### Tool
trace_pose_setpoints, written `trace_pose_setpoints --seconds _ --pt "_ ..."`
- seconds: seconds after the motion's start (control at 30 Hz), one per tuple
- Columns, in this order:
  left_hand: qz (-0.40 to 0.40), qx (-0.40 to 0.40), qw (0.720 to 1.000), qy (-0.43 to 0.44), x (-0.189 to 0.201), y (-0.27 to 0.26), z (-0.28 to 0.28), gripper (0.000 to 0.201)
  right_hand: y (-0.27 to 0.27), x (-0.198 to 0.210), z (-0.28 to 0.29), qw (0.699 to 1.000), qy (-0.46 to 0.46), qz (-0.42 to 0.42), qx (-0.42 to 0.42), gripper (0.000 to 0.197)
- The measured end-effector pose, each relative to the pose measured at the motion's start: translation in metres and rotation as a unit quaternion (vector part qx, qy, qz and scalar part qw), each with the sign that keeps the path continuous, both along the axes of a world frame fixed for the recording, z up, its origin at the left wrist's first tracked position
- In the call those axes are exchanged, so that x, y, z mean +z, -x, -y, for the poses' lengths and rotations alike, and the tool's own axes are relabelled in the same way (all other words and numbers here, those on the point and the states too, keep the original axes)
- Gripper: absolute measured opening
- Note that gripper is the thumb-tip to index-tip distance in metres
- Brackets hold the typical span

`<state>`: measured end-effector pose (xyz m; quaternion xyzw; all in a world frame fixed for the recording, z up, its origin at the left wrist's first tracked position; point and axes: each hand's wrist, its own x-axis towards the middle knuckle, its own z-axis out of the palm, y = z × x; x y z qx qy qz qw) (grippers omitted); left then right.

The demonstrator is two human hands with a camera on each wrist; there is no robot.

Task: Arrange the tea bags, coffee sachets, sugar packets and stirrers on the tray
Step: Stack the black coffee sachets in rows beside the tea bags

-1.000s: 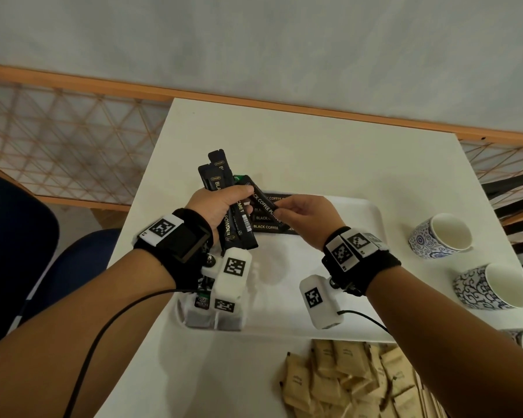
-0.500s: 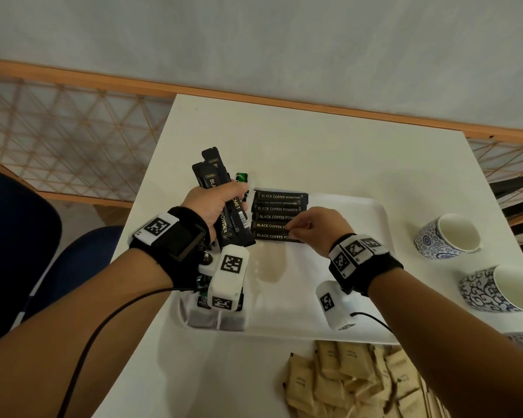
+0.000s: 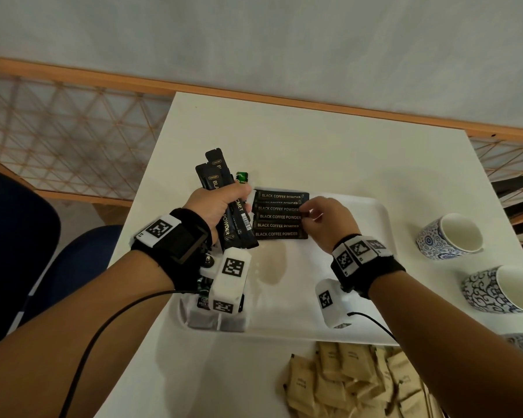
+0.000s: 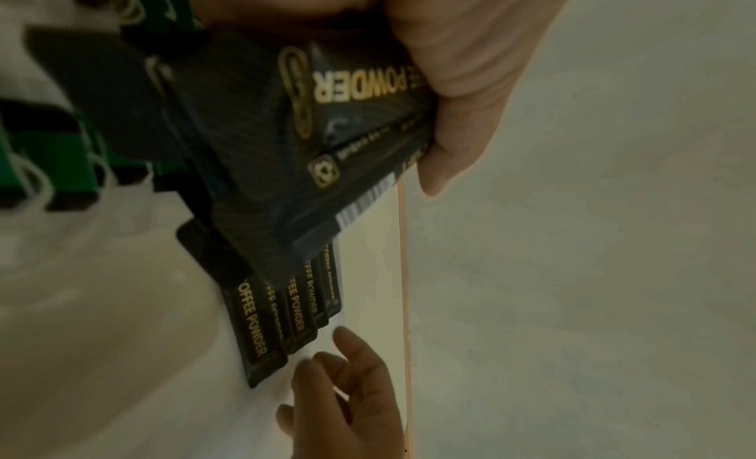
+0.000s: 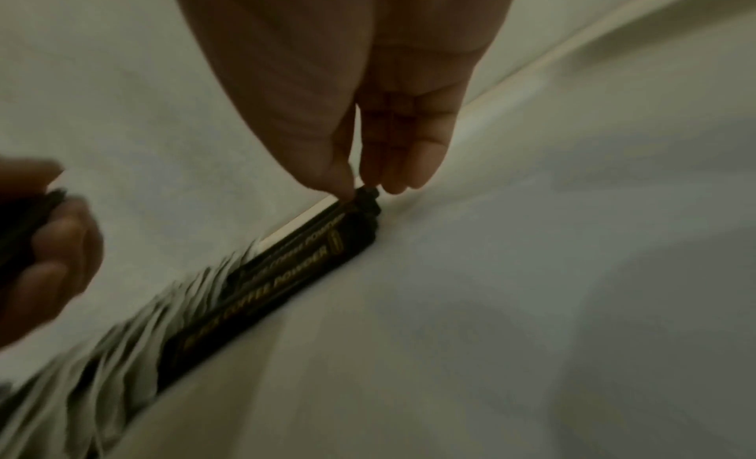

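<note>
Head view: your left hand clenches a bundle of black coffee sachets. Your right hand pinches one end of the sachet row on the white tray.

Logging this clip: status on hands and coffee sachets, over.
Left hand grips a bundle of coffee sachets. Right hand pinches one sachet end in the tray's row. Nothing in the way.

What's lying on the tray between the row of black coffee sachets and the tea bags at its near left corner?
Nothing: in the head view the white tray is bare between the coffee sachets and the tea bags, apart from shadows; the left wrist camera hangs over part of it.
</note>
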<state>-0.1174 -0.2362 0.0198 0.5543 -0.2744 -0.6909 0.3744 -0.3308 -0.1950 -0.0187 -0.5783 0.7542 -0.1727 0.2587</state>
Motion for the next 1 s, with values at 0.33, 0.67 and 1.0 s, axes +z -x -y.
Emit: trace_pose_setpoints --seconds 0.33,0.67,1.0 --pt "-0.009 -0.007 1.000 -0.006 -0.003 0.005 -0.001 0.009 0.004 -0.003 -0.001 0.994 -0.025 0.090 -0.062 0.049" --pt "-0.016 -0.003 1.000 0.000 -0.005 0.001 0.003 0.009 -0.010 0.005 -0.008 0.998 0.011 0.006 0.066 0.032" --pt "-0.020 -0.035 0.999 0.000 -0.004 0.000 0.004 0.008 -0.044 -0.005 0.004 0.978 -0.014 -0.073 0.194 0.013"
